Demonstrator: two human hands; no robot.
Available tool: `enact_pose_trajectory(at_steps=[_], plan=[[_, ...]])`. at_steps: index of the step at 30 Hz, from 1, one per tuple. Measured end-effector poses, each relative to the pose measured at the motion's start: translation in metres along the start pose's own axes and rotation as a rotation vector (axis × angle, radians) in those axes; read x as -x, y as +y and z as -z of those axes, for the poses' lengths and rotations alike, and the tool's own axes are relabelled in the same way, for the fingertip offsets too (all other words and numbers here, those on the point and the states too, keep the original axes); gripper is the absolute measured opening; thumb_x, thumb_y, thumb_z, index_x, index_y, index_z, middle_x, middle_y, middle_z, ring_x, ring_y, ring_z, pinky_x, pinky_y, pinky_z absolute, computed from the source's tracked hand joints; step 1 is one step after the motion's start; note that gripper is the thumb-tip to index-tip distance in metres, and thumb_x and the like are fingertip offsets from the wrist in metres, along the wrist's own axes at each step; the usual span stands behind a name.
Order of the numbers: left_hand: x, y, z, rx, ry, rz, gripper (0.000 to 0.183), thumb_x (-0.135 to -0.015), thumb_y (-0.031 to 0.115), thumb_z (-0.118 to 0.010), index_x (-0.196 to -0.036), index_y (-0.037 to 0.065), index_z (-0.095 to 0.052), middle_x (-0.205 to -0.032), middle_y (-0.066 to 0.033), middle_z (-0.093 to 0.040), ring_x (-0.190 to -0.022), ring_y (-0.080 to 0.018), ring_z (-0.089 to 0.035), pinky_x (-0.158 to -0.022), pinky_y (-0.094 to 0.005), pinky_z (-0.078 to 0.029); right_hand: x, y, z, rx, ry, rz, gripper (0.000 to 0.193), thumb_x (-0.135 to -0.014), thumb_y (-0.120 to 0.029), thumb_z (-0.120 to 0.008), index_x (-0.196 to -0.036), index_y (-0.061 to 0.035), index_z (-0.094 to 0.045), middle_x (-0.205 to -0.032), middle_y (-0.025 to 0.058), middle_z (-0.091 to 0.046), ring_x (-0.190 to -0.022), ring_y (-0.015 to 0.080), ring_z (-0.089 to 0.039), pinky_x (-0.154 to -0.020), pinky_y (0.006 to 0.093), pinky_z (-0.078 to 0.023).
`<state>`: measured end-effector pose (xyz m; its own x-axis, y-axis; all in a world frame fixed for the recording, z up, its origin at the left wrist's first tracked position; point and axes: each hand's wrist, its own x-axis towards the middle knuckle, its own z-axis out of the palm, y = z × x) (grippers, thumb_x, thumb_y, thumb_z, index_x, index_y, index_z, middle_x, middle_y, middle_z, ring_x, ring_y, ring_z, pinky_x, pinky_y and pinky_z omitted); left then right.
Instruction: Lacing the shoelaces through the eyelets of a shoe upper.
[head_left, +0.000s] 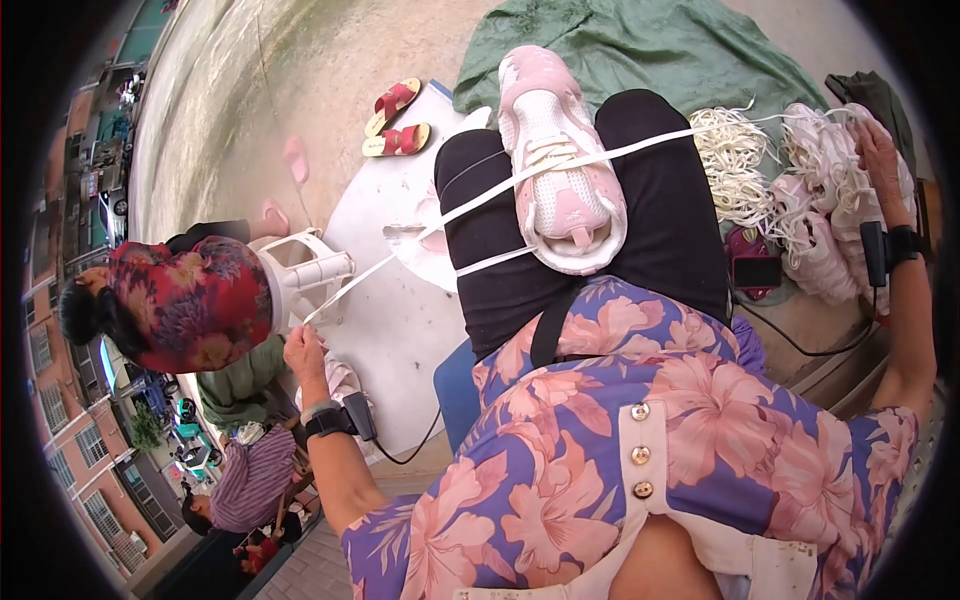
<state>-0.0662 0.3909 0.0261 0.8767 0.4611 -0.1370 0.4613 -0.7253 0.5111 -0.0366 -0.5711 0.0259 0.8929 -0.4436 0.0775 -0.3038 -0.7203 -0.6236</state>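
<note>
On my lap rests a pink-and-white sneaker (570, 190), its toe pointing away from me and its heel opening toward my body. Thin cream laces (552, 152) run through its eyelets. A long white shoelace (650, 143) stretches across the shoe, from my left side to my right. Out to the left, my left hand (305, 355) is closed, pinching the lace. Far to the right, my right hand (876, 150) is closed on the lace too, beside a bunch of pale shoes (805, 235). A shorter white strand (497, 260) runs left from near the shoe's heel.
A heap of white laces (735, 165) lies right of my knees, with a phone (757, 272) nearby. Green cloth (640, 50) spreads beyond my knees. Red sandals (397, 122) stand on the ground. At the left, a person (190, 300) sits by a white plastic stool (305, 270); another person (250, 480) sits farther back.
</note>
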Motion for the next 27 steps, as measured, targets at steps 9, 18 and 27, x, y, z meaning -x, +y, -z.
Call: enact_pose_trajectory(at_steps=[9,18,27], plan=[[0.08,0.236,-0.119,0.608,-1.109,0.106,0.023,-0.093,0.025,-0.052,-0.083,0.004,-0.055,-0.054,-0.0061,-0.053,-0.036,-0.0075,-0.042,-0.032,-0.017,-0.03,0.161,-0.248,-0.16,-0.879,-0.897,-0.39,0.019,-0.091,-0.023,-0.05,-0.085,-0.0062,-0.056,-0.061,0.0003,-0.056,-0.043,0.005,-0.046,-0.041,0.0181,-0.036],[0.081,0.309,-0.175,0.827,-0.96,0.042,0.021,-0.094,0.023,-0.05,-0.084,0.005,-0.055,-0.054,-0.003,-0.052,-0.036,-0.0057,-0.039,-0.032,-0.0181,-0.027,0.143,-0.294,-0.214,-0.956,-0.53,-0.162,0.015,-0.087,-0.016,-0.061,-0.087,-0.0011,-0.064,-0.072,-0.004,-0.055,-0.066,0.0033,-0.047,-0.057,0.0198,-0.041],[0.091,0.308,-0.18,0.948,-0.776,0.072,0.014,-0.092,0.019,-0.055,-0.085,0.007,-0.056,-0.058,0.0011,-0.05,-0.041,-0.0033,-0.038,-0.037,-0.017,-0.028,0.148,-0.286,-0.222,-1.074,-0.387,-0.179,0.009,-0.085,-0.011,-0.063,-0.083,-0.002,-0.064,-0.067,-0.003,-0.055,-0.059,0.0023,-0.048,-0.053,0.0175,-0.041]])
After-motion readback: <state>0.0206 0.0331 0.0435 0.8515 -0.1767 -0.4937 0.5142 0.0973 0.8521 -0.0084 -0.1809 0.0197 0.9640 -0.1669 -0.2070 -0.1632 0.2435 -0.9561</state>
